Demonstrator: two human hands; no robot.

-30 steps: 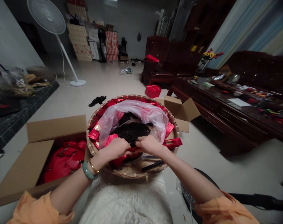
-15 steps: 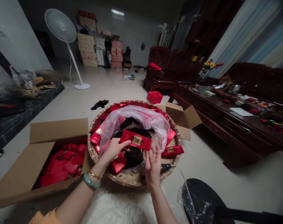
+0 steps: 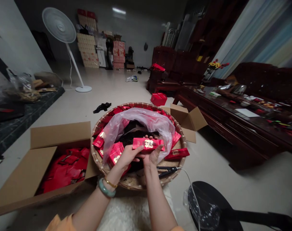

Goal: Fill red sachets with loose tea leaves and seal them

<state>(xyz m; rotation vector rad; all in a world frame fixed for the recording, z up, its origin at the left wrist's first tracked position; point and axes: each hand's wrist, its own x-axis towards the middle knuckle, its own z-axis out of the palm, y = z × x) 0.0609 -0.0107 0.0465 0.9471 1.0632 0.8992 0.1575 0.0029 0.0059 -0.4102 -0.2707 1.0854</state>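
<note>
Both my hands hold one red packet (image 3: 148, 143) with a gold label level above a round woven basket (image 3: 136, 181). My left hand (image 3: 128, 156) grips its left end, fingers closed. My right hand (image 3: 153, 154) supports it from below and behind, fingers wrapped round its middle and right end. Under the packet a clear plastic bag (image 3: 138, 120) lies open with dark loose tea (image 3: 131, 136) inside. Several more red packets (image 3: 115, 154) lie in the basket around the bag.
An open cardboard box (image 3: 37, 154) with red packets stands at my left. A black-handled tool with a cord (image 3: 167, 170) lies on the basket's near right. A smaller open box (image 3: 188, 120) sits behind it. A dark wooden table (image 3: 234, 125) runs along the right, and a black stool (image 3: 208, 205) is close by.
From pinching at the tea bag's mouth, my left hand lifted a red packet; my right hand has now come up and taken hold of it too, turning it level.
</note>
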